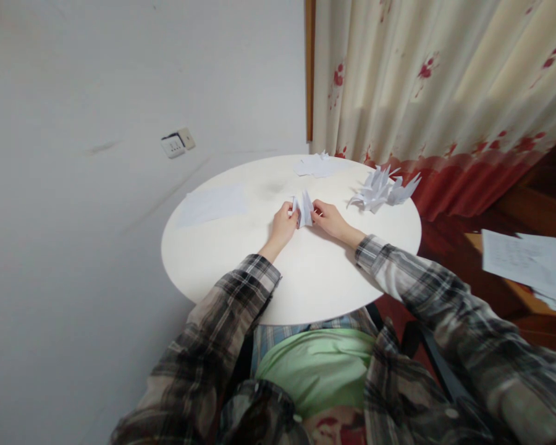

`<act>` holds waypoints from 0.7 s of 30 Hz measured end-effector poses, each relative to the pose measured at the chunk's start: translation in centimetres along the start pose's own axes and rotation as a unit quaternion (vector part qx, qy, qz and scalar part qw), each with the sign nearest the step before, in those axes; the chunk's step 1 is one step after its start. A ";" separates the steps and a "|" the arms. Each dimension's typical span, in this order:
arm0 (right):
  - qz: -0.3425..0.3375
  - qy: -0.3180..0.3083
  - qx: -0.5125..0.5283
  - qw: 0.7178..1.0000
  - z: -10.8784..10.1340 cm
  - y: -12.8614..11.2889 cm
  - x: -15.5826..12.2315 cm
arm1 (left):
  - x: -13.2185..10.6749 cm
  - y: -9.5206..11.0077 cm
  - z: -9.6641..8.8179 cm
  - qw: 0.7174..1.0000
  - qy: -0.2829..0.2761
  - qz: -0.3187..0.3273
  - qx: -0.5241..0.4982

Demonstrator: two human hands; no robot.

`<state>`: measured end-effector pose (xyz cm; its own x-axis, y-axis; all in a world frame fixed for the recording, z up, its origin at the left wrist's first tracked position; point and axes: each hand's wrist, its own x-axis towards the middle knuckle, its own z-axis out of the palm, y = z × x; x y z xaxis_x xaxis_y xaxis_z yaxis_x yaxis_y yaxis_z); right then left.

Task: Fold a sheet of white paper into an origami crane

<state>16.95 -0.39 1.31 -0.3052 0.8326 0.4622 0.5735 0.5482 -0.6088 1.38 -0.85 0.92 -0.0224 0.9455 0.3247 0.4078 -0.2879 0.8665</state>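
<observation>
White, smooth oval counter before you, and near its middle the pleated white paper form stands up! Fingers of your left hand and right hand pinch its opposite sides; uneven pulling could tear a crease. Spiky white folded-paper pieces sit by the counter's right edge.

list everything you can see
table: one, white, centre
folded paper: one, white, mid-table
folded pieces: several, white, table's right
left paper: count unclear, white, table's left
far papers: several, white, table's far edge
wall: one, pale, left
wall plates: two, whitish, on wall
curtain: one, cream and red, upper right
wooden strip: one, brown, beside curtain
marked sheets: several, white, right
plaid sleeves: two, grey-brown, lower left and right
green top: one, light green, bottom
left hand: one, bare, folded paper's left
right hand: one, bare, folded paper's right
</observation>
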 end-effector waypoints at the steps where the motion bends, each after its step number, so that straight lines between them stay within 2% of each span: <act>1: 0.000 0.000 0.000 1.000 0.0 0.0 0.0 | 0.0 0.0 0.0 1.000 0.000 0.000 0.002; 21: 0.000 0.005 0.003 1.000 0.0 -0.1 -0.1 | 0.1 -0.3 0.0 1.000 0.003 0.001 0.000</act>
<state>16.91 -0.49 1.33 -0.2985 0.8316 0.4683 0.5683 0.5491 -0.6129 1.31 -0.65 0.72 -0.0268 0.9438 0.3293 0.4078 -0.2904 0.8656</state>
